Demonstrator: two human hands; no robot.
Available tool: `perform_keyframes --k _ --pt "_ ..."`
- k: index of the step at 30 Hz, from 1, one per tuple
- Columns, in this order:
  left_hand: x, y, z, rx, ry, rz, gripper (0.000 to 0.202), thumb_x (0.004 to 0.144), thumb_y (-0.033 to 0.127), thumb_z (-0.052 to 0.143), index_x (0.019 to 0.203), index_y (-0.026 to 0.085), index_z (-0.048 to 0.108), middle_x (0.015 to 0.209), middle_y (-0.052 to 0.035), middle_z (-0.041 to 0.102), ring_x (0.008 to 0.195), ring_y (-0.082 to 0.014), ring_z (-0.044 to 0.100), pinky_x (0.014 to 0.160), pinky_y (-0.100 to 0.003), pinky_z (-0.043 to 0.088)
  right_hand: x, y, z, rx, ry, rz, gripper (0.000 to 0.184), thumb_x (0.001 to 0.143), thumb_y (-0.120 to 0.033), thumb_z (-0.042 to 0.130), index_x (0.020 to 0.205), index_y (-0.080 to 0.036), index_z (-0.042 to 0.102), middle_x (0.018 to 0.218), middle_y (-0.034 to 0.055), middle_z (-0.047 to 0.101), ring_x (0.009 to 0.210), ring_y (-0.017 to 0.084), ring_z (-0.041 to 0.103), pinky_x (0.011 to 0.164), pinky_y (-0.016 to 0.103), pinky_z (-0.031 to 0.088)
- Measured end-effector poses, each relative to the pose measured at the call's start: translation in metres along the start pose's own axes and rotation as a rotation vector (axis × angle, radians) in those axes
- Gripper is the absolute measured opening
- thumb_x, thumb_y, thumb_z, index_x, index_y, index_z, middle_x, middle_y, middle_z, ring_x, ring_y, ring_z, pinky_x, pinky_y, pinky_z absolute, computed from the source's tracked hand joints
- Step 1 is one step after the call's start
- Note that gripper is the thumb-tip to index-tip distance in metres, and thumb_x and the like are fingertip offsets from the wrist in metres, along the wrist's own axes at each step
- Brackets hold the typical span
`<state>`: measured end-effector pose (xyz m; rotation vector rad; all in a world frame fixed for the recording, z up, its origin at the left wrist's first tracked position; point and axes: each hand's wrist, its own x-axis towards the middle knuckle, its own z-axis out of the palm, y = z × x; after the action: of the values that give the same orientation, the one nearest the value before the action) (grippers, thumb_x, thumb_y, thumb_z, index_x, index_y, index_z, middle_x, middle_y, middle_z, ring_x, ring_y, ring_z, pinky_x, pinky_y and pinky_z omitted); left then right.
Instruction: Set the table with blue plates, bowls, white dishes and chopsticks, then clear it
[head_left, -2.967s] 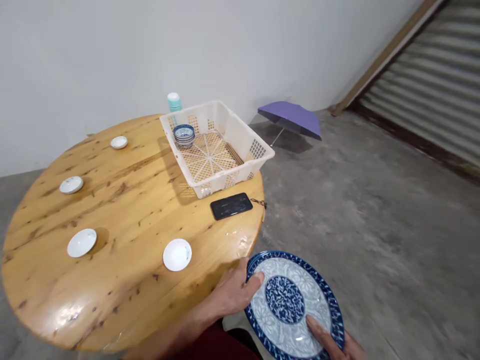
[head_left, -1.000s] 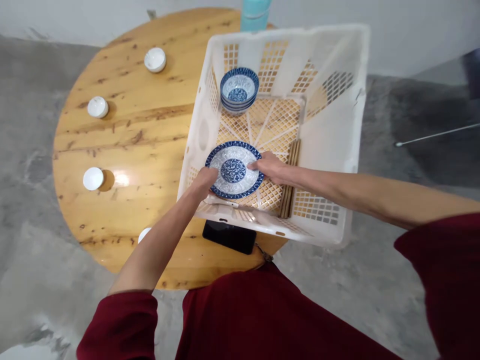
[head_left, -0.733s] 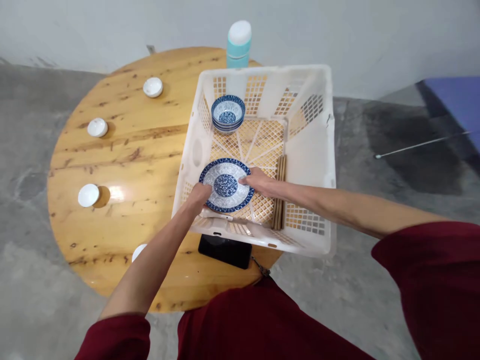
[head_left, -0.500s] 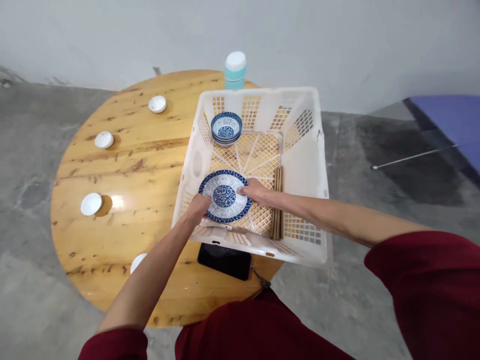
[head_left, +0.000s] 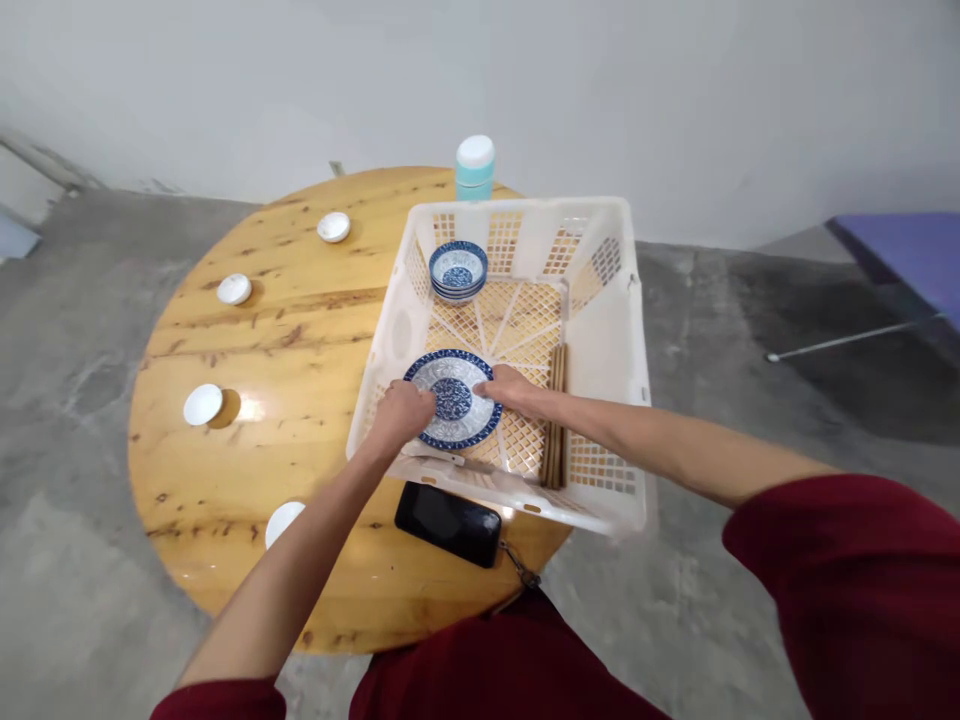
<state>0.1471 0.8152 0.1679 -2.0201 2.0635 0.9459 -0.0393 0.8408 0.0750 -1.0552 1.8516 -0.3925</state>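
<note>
Dark red sleeves frame the bottom of the view, and two bare forearms reach forward from them. A black phone (head_left: 448,523) lies flat on the table (head_left: 300,330), just in front of the near wall of a white plastic basket (head_left: 626,330). Inside the basket, at its near left, sits a blue-and-white patterned plate (head_left: 456,400), level and face up. The left hand (head_left: 401,417) curls its fingers over the plate's near-left rim, covering that edge. The right hand (head_left: 510,388) grips the right rim, thumb on top and the other fingers tucked at the edge. Whether the plate rests fully on the lattice floor or is held just above it cannot be told. Just right of the right hand, a bundle of brown chopsticks (head_left: 556,415) lies lengthwise on the basket floor. In the far left corner stands a stack of blue-and-white bowls (head_left: 458,270).

The table is round, of glossy knotted wood, and four small white dishes (head_left: 203,404) are spread along its left side, well apart. A pale teal bottle (head_left: 475,167) with a white cap stands behind the basket. Beyond are a grey concrete floor, a plain white wall, and a purple umbrella (head_left: 907,250) at the right edge.
</note>
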Motion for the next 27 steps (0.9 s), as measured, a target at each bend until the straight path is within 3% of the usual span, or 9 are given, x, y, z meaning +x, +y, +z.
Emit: perform_keyframes --k 4,8,11,13,15,17,19,24,27 --pt "-0.033 -0.002 -0.009 0.117 0.341 0.313 0.051 0.093 0.028 0.048 0.137 0.002 0.046 0.136 -0.0293 0.056 0.134 -0.0354 0.053 0.111 -0.048 0.043 0.005 0.000 -0.007 -0.065 0.082 -0.038 0.012 0.074 -0.025 0.064 0.068 -0.016 0.064 0.059 0.0037 0.060 0.063 0.018 0.059 0.057 0.026 0.040" --pt "-0.071 -0.022 -0.014 0.025 0.576 0.636 0.049 0.097 0.027 0.043 0.144 0.011 0.044 0.142 -0.0224 0.056 0.139 -0.0288 0.050 0.115 -0.046 0.044 -0.011 -0.012 -0.033 0.009 0.252 -0.177 0.010 0.072 -0.028 0.062 0.067 -0.019 0.061 0.064 0.0039 0.062 0.068 0.021 0.063 0.058 0.028 0.044" --pt "-0.104 -0.050 -0.011 -0.037 0.670 0.771 0.045 0.098 0.023 0.042 0.142 0.017 0.049 0.140 -0.0172 0.060 0.138 -0.0229 0.053 0.116 -0.039 0.046 -0.059 -0.028 -0.054 0.291 0.312 -0.296 0.020 0.070 -0.034 0.063 0.086 -0.021 0.064 0.090 0.0074 0.070 0.076 0.024 0.069 0.065 0.035 0.053" --pt "-0.128 -0.077 -0.003 -0.075 0.716 0.767 0.045 0.097 0.020 0.042 0.141 0.020 0.052 0.137 -0.0152 0.064 0.134 -0.0212 0.057 0.114 -0.037 0.049 -0.104 -0.038 -0.058 0.366 0.375 -0.390 0.027 0.073 -0.041 0.063 0.095 -0.026 0.064 0.103 0.0094 0.072 0.079 0.026 0.072 0.072 0.042 0.057" --pt "-0.153 -0.111 0.011 -0.102 0.766 0.698 0.044 0.097 0.019 0.043 0.138 0.022 0.056 0.132 -0.0133 0.068 0.128 -0.0208 0.062 0.110 -0.037 0.053 -0.152 -0.041 -0.050 0.303 0.490 -0.445 0.027 0.078 -0.046 0.061 0.100 -0.032 0.065 0.106 0.0100 0.073 0.081 0.027 0.073 0.079 0.046 0.057" --pt "-0.179 -0.152 0.030 -0.127 0.812 0.603 0.040 0.097 0.019 0.043 0.133 0.022 0.061 0.125 -0.0121 0.072 0.122 -0.0211 0.066 0.106 -0.037 0.056 -0.195 -0.036 -0.024 0.251 0.582 -0.450 0.026 0.080 -0.048 0.060 0.102 -0.036 0.065 0.104 0.0109 0.074 0.082 0.028 0.073 0.080 0.047 0.058" --pt "-0.206 -0.198 0.051 -0.176 0.838 0.498 0.036 0.097 0.020 0.043 0.124 0.019 0.066 0.119 -0.0122 0.075 0.117 -0.0217 0.069 0.103 -0.037 0.058 -0.230 -0.025 0.020 0.256 0.594 -0.416 0.030 0.080 -0.054 0.059 0.104 -0.037 0.066 0.099 0.0097 0.074 0.079 0.029 0.073 0.075 0.047 0.059" --pt "-0.286 -0.319 0.105 -0.382 0.791 0.111 0.035 0.097 0.028 0.042 0.109 0.021 0.073 0.111 -0.0097 0.077 0.108 -0.0230 0.073 0.098 -0.037 0.059 -0.294 0.007 0.179 0.449 0.270 -0.277 0.043 0.072 -0.062 0.064 0.097 -0.027 0.067 0.084 0.0084 0.074 0.062 0.025 0.068 0.062 0.043 0.058" --pt "-0.338 -0.386 0.134 -0.520 0.720 -0.104 0.038 0.095 0.039 0.041 0.104 0.023 0.074 0.108 -0.0086 0.078 0.104 -0.0244 0.074 0.093 -0.037 0.060 -0.328 0.009 0.273 0.533 0.044 -0.242 0.048 0.072 -0.064 0.064 0.094 -0.022 0.067 0.081 0.0090 0.072 0.059 0.024 0.066 0.057 0.039 0.055"
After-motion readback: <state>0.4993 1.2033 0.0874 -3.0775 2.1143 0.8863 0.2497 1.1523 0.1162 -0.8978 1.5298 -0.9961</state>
